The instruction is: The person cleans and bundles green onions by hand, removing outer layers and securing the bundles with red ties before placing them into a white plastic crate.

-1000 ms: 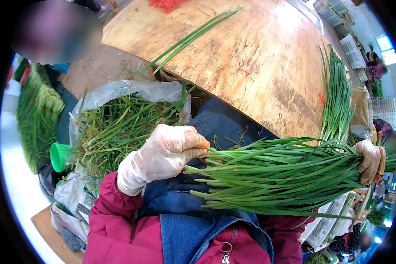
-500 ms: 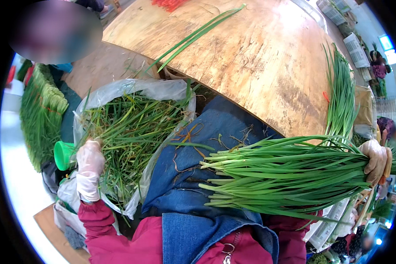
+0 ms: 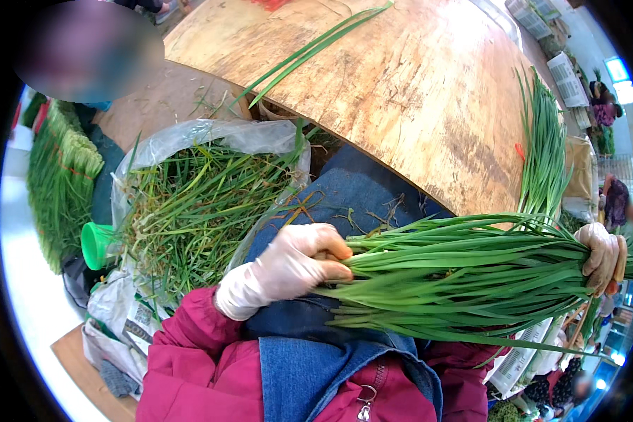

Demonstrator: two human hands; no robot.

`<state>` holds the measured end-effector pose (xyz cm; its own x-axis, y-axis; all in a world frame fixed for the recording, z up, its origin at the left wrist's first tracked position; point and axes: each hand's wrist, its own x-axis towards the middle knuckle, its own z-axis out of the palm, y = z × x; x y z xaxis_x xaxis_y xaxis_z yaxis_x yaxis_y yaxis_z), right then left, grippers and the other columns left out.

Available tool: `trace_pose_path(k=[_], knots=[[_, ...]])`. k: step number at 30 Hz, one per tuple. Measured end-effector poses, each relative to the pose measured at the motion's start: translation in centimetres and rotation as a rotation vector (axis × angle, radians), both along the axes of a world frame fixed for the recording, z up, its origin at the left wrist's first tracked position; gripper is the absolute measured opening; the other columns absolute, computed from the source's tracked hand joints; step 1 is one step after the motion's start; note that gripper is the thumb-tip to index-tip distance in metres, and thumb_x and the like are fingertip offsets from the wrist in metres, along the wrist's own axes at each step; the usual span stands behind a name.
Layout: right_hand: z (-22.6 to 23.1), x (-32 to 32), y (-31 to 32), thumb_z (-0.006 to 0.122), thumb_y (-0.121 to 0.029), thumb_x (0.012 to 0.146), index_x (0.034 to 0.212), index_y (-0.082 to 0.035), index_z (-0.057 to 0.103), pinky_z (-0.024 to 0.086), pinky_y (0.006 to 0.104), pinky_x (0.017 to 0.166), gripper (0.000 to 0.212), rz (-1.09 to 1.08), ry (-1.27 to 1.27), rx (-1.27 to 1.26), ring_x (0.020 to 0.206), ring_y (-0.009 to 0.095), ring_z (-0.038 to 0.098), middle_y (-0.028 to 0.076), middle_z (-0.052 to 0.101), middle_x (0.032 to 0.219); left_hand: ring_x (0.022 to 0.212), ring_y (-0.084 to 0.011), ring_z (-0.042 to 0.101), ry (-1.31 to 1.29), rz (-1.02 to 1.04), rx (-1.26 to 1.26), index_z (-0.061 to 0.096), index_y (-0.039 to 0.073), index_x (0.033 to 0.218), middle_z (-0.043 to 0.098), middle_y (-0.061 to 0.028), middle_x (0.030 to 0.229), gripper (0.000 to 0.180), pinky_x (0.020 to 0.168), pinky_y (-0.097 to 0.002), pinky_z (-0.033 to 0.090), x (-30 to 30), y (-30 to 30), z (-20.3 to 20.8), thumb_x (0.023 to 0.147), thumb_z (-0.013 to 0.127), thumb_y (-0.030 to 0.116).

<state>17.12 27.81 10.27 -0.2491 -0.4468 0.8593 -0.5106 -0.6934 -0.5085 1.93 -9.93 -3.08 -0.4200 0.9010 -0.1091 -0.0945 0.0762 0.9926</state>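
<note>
A long bunch of garlic chives (image 3: 457, 278) lies sideways across my lap, its pale stem ends to the left and its green leaves to the right. My right hand (image 3: 599, 257), in a thin clear glove, grips the leaf end. At the stem end, my gloved left hand (image 3: 292, 266) pinches the upper stems between thumb and fingers. The white tips there are partly hidden by those fingers. Under the bunch is a blue denim apron (image 3: 352, 183) with withered scraps on it.
To the left stands a clear plastic bag (image 3: 211, 133) full of discarded leaves, beside a green cup (image 3: 97, 245). A wooden board (image 3: 401, 91) ahead bears loose leaves and a tied bunch (image 3: 541, 151). More stacked chives (image 3: 63, 179) are at far left.
My left hand has come right, from over the plastic bag to the stem ends, and closed on them. My right hand has kept its hold on the leaves.
</note>
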Motion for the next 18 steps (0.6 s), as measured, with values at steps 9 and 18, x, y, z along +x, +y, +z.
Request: trace_pose_path(k=[9,18], knots=[[-0.1,-1.4,-0.2,0.058,-0.021,0.081,0.070,-0.002,0.063,0.044,0.0252,0.054,0.022,0.019,0.056,0.107,0.059,0.013,0.060,0.007,0.066,0.071,0.056,-0.0260,0.056,0.779,0.026,0.006,0.060,0.003,0.077,0.054,-0.0108,0.065,0.008,0.050,-0.0315,0.045,-0.6,0.1,0.5,0.072,0.063,0.008],[0.7,-1.4,0.7,0.060,-0.019,0.079,0.082,0.002,0.058,0.046,0.0274,0.056,0.022,0.278,0.107,0.184,0.065,0.017,0.062,0.012,0.066,0.078,0.061,-0.0201,0.057,0.442,0.110,-0.047,0.058,0.001,0.079,0.058,-0.0104,0.076,0.007,0.054,-0.0287,0.046,-1.9,0.8,0.5,0.074,0.057,0.006]])
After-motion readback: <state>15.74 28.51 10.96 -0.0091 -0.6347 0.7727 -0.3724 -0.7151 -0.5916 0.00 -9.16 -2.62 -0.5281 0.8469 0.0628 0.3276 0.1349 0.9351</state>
